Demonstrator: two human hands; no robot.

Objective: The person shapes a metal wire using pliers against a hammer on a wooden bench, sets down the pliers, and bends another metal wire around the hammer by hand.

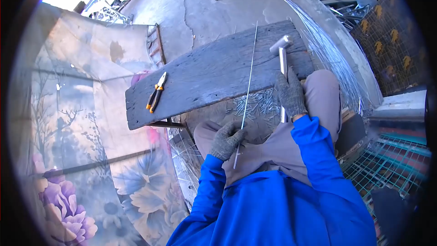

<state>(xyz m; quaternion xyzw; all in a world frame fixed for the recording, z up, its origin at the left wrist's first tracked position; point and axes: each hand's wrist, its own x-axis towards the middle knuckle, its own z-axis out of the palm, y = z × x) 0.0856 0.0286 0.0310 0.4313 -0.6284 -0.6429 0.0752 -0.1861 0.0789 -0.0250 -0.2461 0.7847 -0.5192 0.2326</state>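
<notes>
My left hand (226, 141), in a grey glove, is closed around the lower part of a long thin metal rod (250, 77). The rod slants up across a dark wooden bench (195, 82) and reaches its far edge. My right hand (290, 94), also gloved, is on the handle of a metal hammer (282, 45), whose head is up over the right end of the bench. Pliers (157, 93) with black and orange handles lie on the bench's left part, jaws pointing away from me.
Short cut metal pieces (259, 103) are heaped on the ground below the bench's near edge. A bundle of long thin rods (325, 41) lies at the right. Flowered cloth (104, 123) hangs at the left. Green wire mesh (387, 164) is at the lower right.
</notes>
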